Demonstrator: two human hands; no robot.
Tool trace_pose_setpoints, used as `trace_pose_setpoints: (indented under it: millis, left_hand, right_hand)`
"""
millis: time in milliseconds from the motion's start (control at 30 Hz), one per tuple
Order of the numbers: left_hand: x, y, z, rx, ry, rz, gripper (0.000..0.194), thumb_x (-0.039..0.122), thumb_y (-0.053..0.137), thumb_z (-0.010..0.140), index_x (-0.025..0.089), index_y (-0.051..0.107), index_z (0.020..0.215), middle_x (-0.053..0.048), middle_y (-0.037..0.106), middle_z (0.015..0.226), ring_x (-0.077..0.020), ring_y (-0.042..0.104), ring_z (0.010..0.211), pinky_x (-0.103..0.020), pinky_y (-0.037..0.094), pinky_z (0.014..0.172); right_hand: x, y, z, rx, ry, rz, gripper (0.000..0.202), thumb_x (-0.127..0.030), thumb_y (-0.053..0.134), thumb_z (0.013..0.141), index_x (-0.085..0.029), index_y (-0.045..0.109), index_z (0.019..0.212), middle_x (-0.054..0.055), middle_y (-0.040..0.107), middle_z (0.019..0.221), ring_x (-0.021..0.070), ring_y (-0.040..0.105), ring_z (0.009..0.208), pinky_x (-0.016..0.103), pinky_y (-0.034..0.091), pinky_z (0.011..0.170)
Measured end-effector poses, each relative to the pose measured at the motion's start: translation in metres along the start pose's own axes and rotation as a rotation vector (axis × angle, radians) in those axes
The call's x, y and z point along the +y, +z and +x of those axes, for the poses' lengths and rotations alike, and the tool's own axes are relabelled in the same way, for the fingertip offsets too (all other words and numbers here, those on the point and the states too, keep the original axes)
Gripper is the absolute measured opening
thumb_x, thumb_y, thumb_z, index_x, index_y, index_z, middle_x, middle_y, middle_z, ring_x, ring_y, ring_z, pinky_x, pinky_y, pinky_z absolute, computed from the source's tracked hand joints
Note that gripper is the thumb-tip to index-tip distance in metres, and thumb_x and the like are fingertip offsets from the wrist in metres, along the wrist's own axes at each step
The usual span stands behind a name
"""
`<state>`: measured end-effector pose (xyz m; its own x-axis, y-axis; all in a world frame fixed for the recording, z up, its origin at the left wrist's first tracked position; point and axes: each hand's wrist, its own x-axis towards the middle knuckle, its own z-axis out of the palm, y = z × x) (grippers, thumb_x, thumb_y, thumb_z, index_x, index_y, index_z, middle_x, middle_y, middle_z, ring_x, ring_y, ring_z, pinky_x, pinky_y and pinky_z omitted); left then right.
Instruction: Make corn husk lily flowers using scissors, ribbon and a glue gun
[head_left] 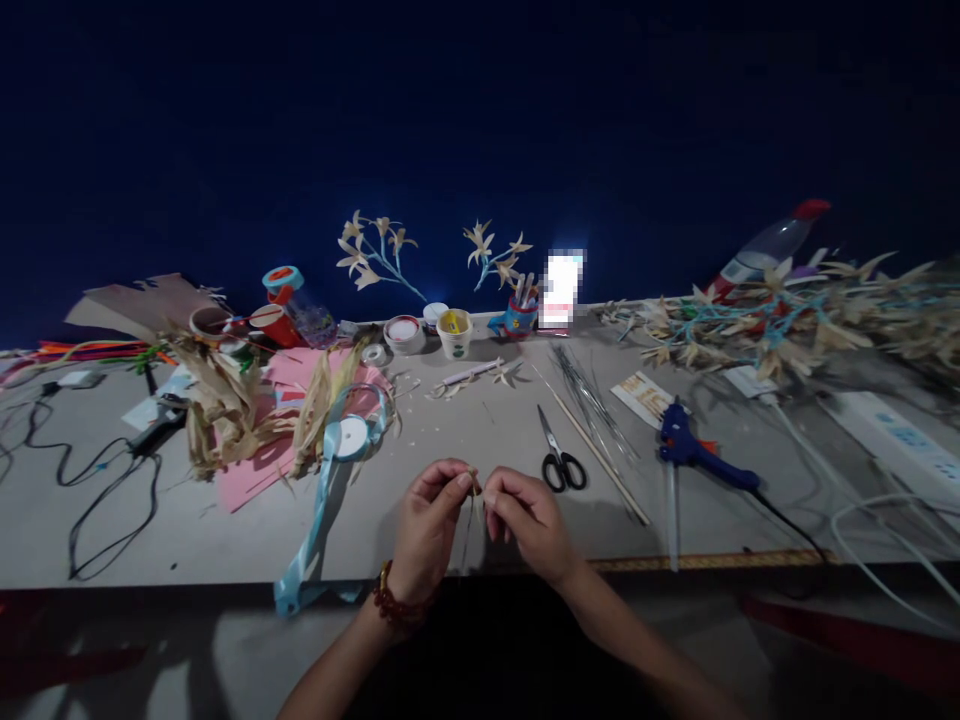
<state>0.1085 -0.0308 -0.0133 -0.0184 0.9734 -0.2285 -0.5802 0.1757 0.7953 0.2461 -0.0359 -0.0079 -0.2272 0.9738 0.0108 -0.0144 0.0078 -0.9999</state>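
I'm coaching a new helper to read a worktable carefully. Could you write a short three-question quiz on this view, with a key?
1. Multiple choice: which lies nearest the right hand?
a) the roll of blue ribbon
b) the glue gun
c) the black-handled scissors

2. True or false: the glue gun lies to the left of the black-handled scissors.

3. Fill in the blank: the beaded bracelet is worn on the ____ wrist.

Key:
1. c
2. False; the glue gun lies to their right.
3. left
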Motion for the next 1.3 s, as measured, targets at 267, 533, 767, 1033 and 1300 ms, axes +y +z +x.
trace_pose_setpoints:
  millis: [267,533,767,1033,1300]
  left_hand:
    - [0.006,-0.004,0.005,-0.033,-0.181,-0.059,0.021,0.021,0.087,0.063,0.015,0.075,0.079,-0.003,0.072,0.077,-0.0103,0.064,0.069,-0.023,0.051,0.072]
    - [0.002,-0.001,0.003,-0.010,-0.145,-0.074,0.019,0.019,0.086,0.064,0.016,0.076,0.079,-0.003,0.074,0.081,-0.0099,0.064,0.071,-0.022,0.051,0.074]
    - [0.002,0.003,0.001,0.010,-0.150,-0.105,0.019,0.019,0.087,0.064,0.015,0.076,0.079,-0.003,0.074,0.079,-0.0097,0.064,0.070,-0.021,0.050,0.071]
    - [0.005,0.007,0.001,0.010,-0.218,-0.154,0.021,0.018,0.088,0.062,0.013,0.075,0.078,-0.003,0.072,0.075,-0.0091,0.063,0.066,-0.019,0.049,0.065]
    - [0.002,0.005,0.001,0.011,-0.226,-0.181,0.021,0.018,0.088,0.062,0.013,0.076,0.078,-0.004,0.074,0.077,-0.0093,0.064,0.066,-0.019,0.050,0.064]
  right_hand:
    - [-0.001,-0.011,0.004,-0.028,-0.052,-0.161,0.027,-0.027,0.049,0.091,-0.021,0.053,0.065,-0.003,0.054,0.056,0.0116,0.049,0.052,0.023,0.037,0.055]
    - [0.002,-0.007,-0.001,-0.016,-0.045,-0.169,0.027,-0.025,0.049,0.091,-0.021,0.051,0.064,-0.004,0.053,0.054,0.0112,0.048,0.051,0.023,0.037,0.055]
    - [-0.001,-0.005,-0.002,0.017,-0.064,-0.140,0.028,-0.023,0.046,0.090,-0.021,0.051,0.063,-0.005,0.050,0.052,0.0103,0.045,0.048,0.023,0.035,0.053]
    - [-0.003,-0.003,-0.001,0.019,-0.088,-0.128,0.029,-0.025,0.048,0.090,-0.020,0.053,0.062,-0.005,0.051,0.052,0.0096,0.045,0.048,0.022,0.036,0.053]
    - [-0.003,-0.003,0.000,0.030,-0.057,-0.077,0.027,-0.023,0.049,0.088,-0.020,0.053,0.061,-0.005,0.052,0.050,0.0092,0.044,0.045,0.022,0.036,0.050]
